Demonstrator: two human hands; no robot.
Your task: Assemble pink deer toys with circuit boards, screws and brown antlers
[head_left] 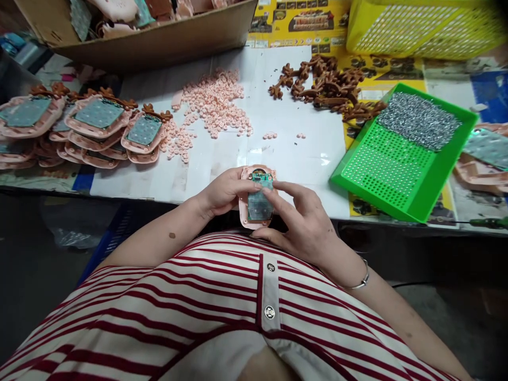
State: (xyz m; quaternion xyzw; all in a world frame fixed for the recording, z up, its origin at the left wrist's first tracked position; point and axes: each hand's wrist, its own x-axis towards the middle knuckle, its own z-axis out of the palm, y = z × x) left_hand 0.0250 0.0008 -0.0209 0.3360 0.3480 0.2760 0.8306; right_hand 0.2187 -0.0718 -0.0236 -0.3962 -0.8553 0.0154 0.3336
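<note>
A pale pink plastic casing (244,216) is held upright in front of my body, at the table's near edge. Inside it lies a green circuit board (260,206) with a translucent sheet over it. My left hand (222,191) grips the casing's left side, its thumb across the upper part of the board. On the other side, my right hand (305,219) closes round the casing, with fingers at the upper right and thumb along the bottom edge. Small pink plastic pieces (216,103) lie in a heap beyond my hands.
Stacked pink casings (95,119) with boards stand at left. Brown plastic parts (329,84) are piled at the back right. A green basket (426,203) holds many small screws (420,119). A cardboard box (159,45) and yellow basket (424,26) border the far side. A screwdriver (488,223) lies far right.
</note>
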